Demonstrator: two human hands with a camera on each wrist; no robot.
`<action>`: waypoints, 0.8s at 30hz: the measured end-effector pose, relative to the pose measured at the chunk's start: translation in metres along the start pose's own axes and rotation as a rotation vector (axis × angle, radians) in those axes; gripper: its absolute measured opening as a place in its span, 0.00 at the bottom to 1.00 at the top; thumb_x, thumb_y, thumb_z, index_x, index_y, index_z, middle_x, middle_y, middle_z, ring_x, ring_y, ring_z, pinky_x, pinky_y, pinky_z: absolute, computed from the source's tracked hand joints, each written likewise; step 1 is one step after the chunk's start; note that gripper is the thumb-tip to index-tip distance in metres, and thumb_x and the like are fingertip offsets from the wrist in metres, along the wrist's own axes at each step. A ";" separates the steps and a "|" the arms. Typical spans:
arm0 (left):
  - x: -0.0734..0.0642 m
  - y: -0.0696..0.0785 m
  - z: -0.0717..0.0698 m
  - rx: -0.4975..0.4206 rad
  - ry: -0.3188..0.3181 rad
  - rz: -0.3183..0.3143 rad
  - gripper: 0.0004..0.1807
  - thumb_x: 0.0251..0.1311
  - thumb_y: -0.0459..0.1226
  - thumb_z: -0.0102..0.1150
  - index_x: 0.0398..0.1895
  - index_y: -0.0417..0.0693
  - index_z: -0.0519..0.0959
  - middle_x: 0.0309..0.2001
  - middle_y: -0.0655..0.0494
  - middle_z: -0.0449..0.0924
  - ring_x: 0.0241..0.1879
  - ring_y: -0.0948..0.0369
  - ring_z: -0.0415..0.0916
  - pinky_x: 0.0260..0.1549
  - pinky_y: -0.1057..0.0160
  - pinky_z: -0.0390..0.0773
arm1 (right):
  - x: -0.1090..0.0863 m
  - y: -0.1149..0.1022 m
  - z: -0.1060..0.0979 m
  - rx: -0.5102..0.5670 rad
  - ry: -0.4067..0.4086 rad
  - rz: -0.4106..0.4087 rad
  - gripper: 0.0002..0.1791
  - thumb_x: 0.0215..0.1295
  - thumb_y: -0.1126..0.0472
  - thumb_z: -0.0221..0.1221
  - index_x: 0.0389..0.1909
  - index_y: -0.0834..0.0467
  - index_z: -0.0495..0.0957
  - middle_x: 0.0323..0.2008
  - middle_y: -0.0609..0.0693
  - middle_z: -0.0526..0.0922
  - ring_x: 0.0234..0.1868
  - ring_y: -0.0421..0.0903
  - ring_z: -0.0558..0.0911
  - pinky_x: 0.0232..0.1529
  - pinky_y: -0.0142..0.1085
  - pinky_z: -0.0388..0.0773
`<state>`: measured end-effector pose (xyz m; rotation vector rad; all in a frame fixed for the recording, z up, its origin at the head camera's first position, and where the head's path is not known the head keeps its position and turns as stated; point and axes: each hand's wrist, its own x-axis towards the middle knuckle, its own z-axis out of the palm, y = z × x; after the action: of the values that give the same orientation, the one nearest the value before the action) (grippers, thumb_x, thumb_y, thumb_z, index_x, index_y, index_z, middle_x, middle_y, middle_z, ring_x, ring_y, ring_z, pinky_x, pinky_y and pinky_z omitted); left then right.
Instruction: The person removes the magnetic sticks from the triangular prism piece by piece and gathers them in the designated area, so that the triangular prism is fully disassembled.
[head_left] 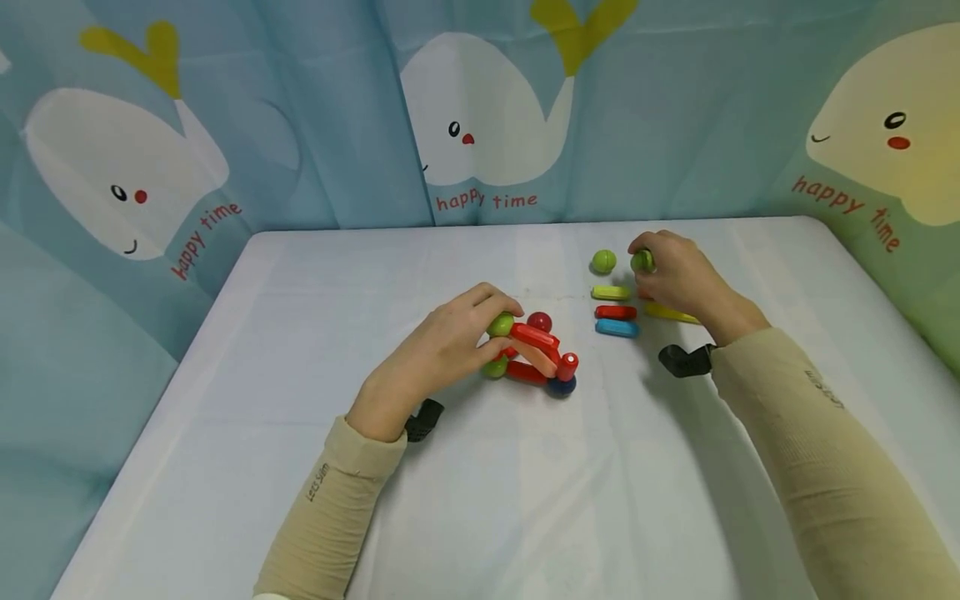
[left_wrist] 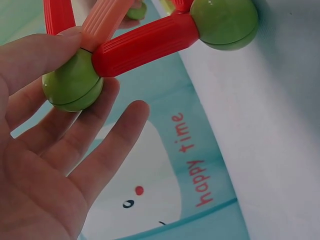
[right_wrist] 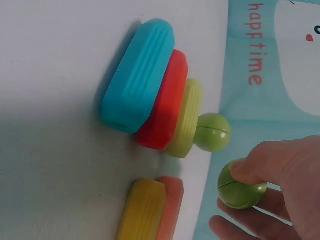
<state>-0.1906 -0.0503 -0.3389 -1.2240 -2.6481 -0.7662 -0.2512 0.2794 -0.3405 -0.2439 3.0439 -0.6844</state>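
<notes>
My left hand point(head_left: 442, 337) pinches a green ball point(left_wrist: 72, 90) at the top corner of a stick-and-ball construction, with thumb and fingers around it. Red sticks point(head_left: 534, 336) and a salmon stick point(head_left: 534, 358) join at that ball. Lower down, the construction has another green ball point(left_wrist: 225, 22), a dark red ball point(head_left: 539, 322) and a dark blue ball point(head_left: 561, 387). A single green ball point(right_wrist: 242, 189) is pinched between the thumb and fingers of my right hand point(head_left: 686, 271), over the far right of the table.
Beside my right hand another green ball point(head_left: 603, 262) lies behind a column of loose sticks: light yellow-green point(head_left: 611, 293), red point(head_left: 616, 312) and blue point(head_left: 617, 328). A yellow stick point(head_left: 670, 312) and a salmon stick point(right_wrist: 171, 207) lie under that hand. A curtain point(head_left: 337, 125) hangs behind the white table point(head_left: 375, 275).
</notes>
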 end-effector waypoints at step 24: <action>-0.001 0.002 -0.001 0.015 -0.013 -0.008 0.20 0.61 0.36 0.67 0.56 0.46 0.77 0.53 0.55 0.77 0.48 0.62 0.77 0.48 0.65 0.81 | 0.015 0.011 0.018 -0.029 -0.126 0.124 0.25 0.66 0.70 0.51 0.64 0.71 0.65 0.62 0.73 0.69 0.60 0.67 0.69 0.66 0.63 0.64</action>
<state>-0.1881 -0.0506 -0.3372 -1.2199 -2.6652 -0.7407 -0.2672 0.2794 -0.3612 -0.0929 2.9206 -0.5930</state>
